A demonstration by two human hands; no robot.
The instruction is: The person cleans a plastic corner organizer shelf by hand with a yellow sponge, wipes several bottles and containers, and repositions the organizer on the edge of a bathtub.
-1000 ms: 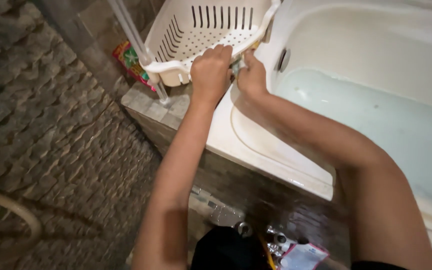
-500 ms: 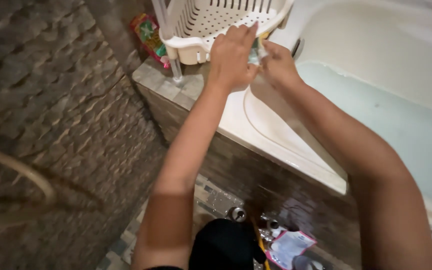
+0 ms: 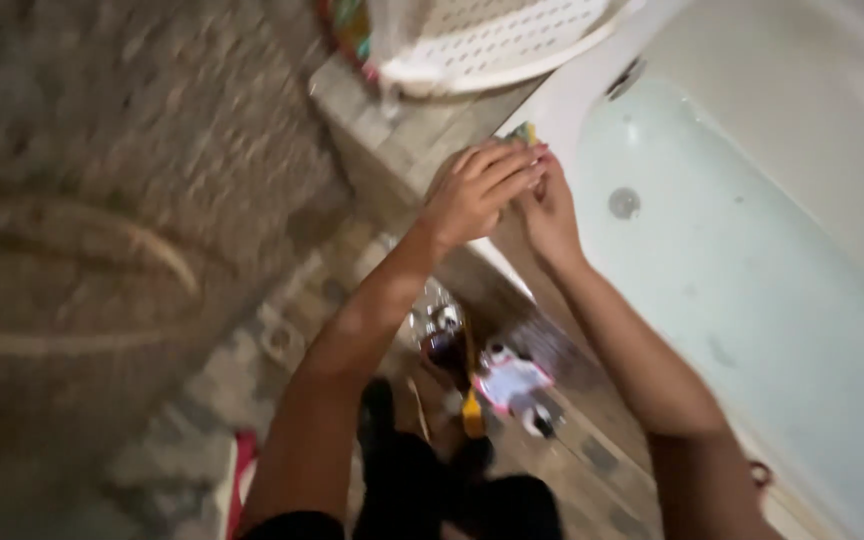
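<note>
My left hand [image 3: 476, 192] and my right hand [image 3: 550, 212] are pressed together over the near rim of a white bathtub [image 3: 572, 95]. A small green and yellow thing, perhaps a sponge [image 3: 523, 132], peeks out just above my fingertips; the picture is too blurred to tell which hand holds it. The white slotted plastic basket [image 3: 492, 45] sits beyond my hands, on the tiled ledge [image 3: 422, 125] at the tub's end. Neither hand touches the basket.
The tub holds pale water, with a drain [image 3: 624, 203] showing. Bottles and a pink and white packet [image 3: 508, 380] lie on the floor against the tub's side. A stone-tiled wall [image 3: 132, 180] fills the left. A colourful package [image 3: 350, 25] stands by the basket.
My hands have come off the basket's rim and drawn back toward me, now joined over the tub's edge. The view has swung down and right, with motion blur.
</note>
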